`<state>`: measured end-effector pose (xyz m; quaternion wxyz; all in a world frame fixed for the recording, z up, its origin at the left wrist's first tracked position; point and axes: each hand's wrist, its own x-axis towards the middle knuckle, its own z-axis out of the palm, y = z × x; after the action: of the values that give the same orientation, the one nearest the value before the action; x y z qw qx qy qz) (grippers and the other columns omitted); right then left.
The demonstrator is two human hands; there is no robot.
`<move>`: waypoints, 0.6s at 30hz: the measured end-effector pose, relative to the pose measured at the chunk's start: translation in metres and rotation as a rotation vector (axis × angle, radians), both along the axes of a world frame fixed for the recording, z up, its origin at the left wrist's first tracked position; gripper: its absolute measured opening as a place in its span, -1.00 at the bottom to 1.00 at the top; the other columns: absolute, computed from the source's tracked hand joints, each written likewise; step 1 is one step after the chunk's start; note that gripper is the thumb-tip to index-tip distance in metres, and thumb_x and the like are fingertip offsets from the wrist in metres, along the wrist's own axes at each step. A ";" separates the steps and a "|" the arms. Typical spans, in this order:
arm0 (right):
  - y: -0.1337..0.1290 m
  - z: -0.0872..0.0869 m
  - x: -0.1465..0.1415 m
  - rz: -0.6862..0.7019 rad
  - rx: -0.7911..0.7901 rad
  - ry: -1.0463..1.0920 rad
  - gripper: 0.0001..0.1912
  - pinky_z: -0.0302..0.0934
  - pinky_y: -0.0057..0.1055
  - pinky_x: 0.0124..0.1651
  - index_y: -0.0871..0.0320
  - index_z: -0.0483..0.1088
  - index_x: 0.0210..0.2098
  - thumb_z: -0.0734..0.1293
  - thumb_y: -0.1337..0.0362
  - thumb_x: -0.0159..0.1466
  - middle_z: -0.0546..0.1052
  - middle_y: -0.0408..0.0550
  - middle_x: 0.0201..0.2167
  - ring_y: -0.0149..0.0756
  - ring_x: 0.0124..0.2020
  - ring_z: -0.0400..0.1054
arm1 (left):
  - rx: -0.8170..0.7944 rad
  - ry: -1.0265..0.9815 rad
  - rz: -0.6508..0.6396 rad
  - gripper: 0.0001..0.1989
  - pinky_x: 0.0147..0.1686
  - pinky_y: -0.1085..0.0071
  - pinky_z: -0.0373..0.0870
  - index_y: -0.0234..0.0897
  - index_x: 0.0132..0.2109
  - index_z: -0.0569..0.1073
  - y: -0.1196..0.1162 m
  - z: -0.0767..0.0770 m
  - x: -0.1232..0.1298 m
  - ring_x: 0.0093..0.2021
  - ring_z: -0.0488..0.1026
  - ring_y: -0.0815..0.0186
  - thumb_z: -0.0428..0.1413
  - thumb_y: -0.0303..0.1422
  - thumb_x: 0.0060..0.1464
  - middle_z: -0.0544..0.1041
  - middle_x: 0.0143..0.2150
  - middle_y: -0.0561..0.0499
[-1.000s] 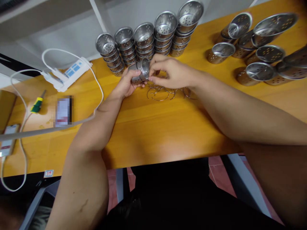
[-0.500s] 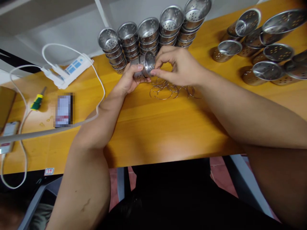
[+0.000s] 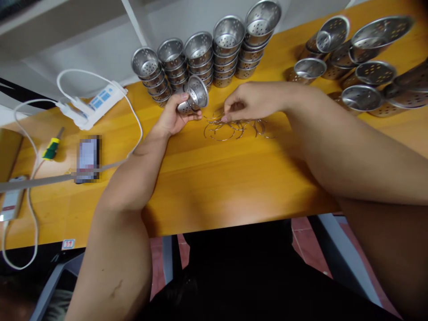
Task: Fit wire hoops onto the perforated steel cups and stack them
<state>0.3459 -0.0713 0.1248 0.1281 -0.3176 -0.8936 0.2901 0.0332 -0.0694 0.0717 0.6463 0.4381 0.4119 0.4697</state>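
My left hand (image 3: pixel 175 111) is wrapped round a perforated metal cup (image 3: pixel 198 92), tilted with its mouth facing right. Thin wire rings (image 3: pixel 227 130) lie in a loose tangle on the table. Over their upper edge is my right hand (image 3: pixel 245 101), its thumb and fingertips pinched close together at the rings; whether a ring is between them is too small to tell. Stacks of the same kind of metal cup (image 3: pixel 229 38) stand in a row behind my hands.
More metal cups (image 3: pixel 309 69) stand at the right of the wooden table (image 3: pixel 234 187). On the left are a white power strip (image 3: pixel 100 104) with cables, a blurred phone (image 3: pixel 88 158), a green-yellow screwdriver (image 3: pixel 51 148) and a white device (image 3: pixel 12 200).
My right hand has come away from the cup's rim and moved down to the wire rings. My left hand keeps hold of the cup, its mouth now uncovered. The view has shifted slightly.
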 end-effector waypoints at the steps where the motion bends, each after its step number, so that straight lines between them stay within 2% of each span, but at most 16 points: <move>1: 0.005 -0.006 0.002 0.015 -0.022 -0.006 -0.59 0.25 -0.25 -0.22 0.11 0.81 -0.22 0.84 -0.03 0.57 0.71 -0.20 -0.41 -0.35 -0.43 0.40 | 0.007 0.013 -0.001 -0.55 -0.17 0.32 0.77 -0.13 -0.08 0.65 0.000 -0.001 0.000 -0.27 0.79 0.17 0.41 0.16 0.40 0.83 -0.23 -0.05; 3: 0.009 -0.013 0.005 0.036 -0.035 0.053 -0.48 0.38 -0.22 -0.17 0.06 0.81 -0.19 0.86 -0.23 0.51 0.73 -0.16 -0.38 -0.26 -0.38 0.47 | 0.032 0.027 -0.005 -0.54 -0.15 0.30 0.77 -0.13 -0.07 0.66 0.001 -0.003 -0.001 -0.26 0.80 0.16 0.43 0.17 0.38 0.82 -0.22 -0.04; 5: 0.008 -0.012 0.006 -0.008 -0.012 0.164 -0.40 0.55 -0.11 0.01 0.02 0.81 -0.06 0.82 -0.38 0.49 0.81 -0.06 -0.24 -0.10 -0.23 0.61 | 0.067 0.034 -0.026 -0.54 -0.15 0.29 0.77 -0.13 -0.06 0.67 0.001 -0.006 -0.002 -0.25 0.82 0.16 0.46 0.15 0.33 0.83 -0.19 -0.05; 8: -0.002 -0.010 -0.005 -0.154 0.057 0.310 -0.15 0.65 0.16 0.31 -0.05 0.76 0.35 0.79 -0.51 0.42 0.84 0.13 0.26 0.18 0.11 0.71 | 0.136 0.041 -0.101 -0.52 -0.20 0.29 0.75 -0.14 -0.03 0.68 0.001 -0.008 -0.001 -0.24 0.82 0.15 0.53 0.13 0.22 0.84 -0.15 -0.07; 10: -0.009 -0.015 -0.021 -0.181 0.108 0.366 0.11 0.61 0.26 0.50 -0.13 0.61 0.61 0.78 -0.58 0.34 0.69 0.13 0.59 0.29 0.36 0.65 | 0.188 0.045 -0.129 -0.45 -0.19 0.28 0.76 -0.15 0.01 0.69 -0.001 -0.008 0.000 -0.17 0.84 0.10 0.56 0.13 0.12 0.84 -0.10 -0.09; 11: -0.011 -0.019 -0.030 -0.170 0.131 0.386 0.19 0.57 0.29 0.59 -0.15 0.55 0.68 0.76 -0.61 0.32 0.63 0.09 0.67 0.32 0.46 0.60 | 0.214 0.044 -0.128 -0.42 -0.16 0.27 0.76 -0.16 0.03 0.70 -0.002 -0.008 0.000 -0.10 0.86 0.06 0.58 0.13 0.08 0.84 -0.06 -0.11; 14: -0.013 -0.031 -0.050 -0.183 0.138 0.437 0.20 0.46 0.36 0.72 -0.16 0.52 0.70 0.69 -0.63 0.32 0.63 0.02 0.68 0.35 0.57 0.54 | 0.256 0.039 -0.128 -0.33 -0.10 0.24 0.77 -0.16 0.08 0.69 -0.003 -0.008 0.001 0.08 0.90 -0.07 0.62 0.14 0.02 0.83 0.00 -0.14; 18: -0.006 -0.031 -0.046 -0.333 0.124 0.502 0.03 0.42 0.31 0.77 -0.16 0.57 0.64 0.70 -0.47 0.37 0.61 0.09 0.68 0.32 0.58 0.51 | 0.216 0.060 -0.157 -0.30 0.00 0.21 0.81 -0.13 0.11 0.65 0.001 -0.011 -0.002 0.11 0.93 -0.08 0.65 0.22 0.10 0.86 0.05 -0.13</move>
<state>0.2995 -0.0773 0.0934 0.4100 -0.3697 -0.7856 0.2793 0.0315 -0.0685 0.0608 0.6175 0.5497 0.3426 0.4462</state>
